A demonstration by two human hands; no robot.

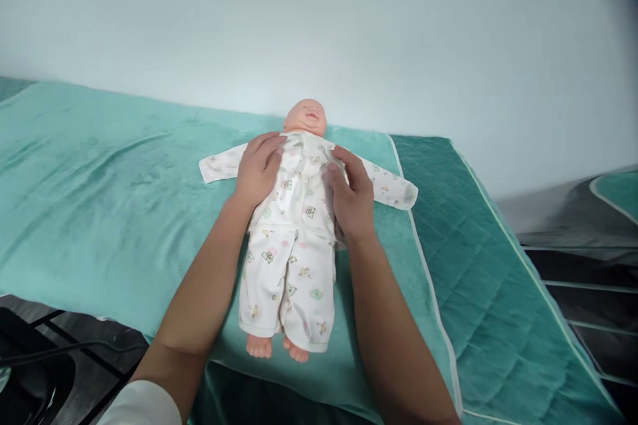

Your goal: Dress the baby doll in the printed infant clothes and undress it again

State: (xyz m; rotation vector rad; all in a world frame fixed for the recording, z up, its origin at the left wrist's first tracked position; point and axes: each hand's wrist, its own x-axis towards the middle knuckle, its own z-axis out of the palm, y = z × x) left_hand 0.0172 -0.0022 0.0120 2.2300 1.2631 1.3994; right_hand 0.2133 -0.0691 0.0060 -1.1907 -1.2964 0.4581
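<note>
A baby doll [305, 116] lies on its back on a teal blanket [114, 199], head toward the wall. It wears a white printed top and trousers [292, 272], and both sleeves are spread flat to the sides. My left hand [258, 167] rests on the doll's chest at its left side, fingers curled on the cloth near the shoulder. My right hand [351, 191] grips the doll's other side, fingers wrapped round the torso and top. The doll's bare feet [276, 347] stick out near the blanket's front edge.
The blanket covers a quilted green mattress [478, 265] that stands against a pale wall [319, 20]. Dark floor and a black cable [54, 348] show at lower left. More dark floor with a green edge lies at far right.
</note>
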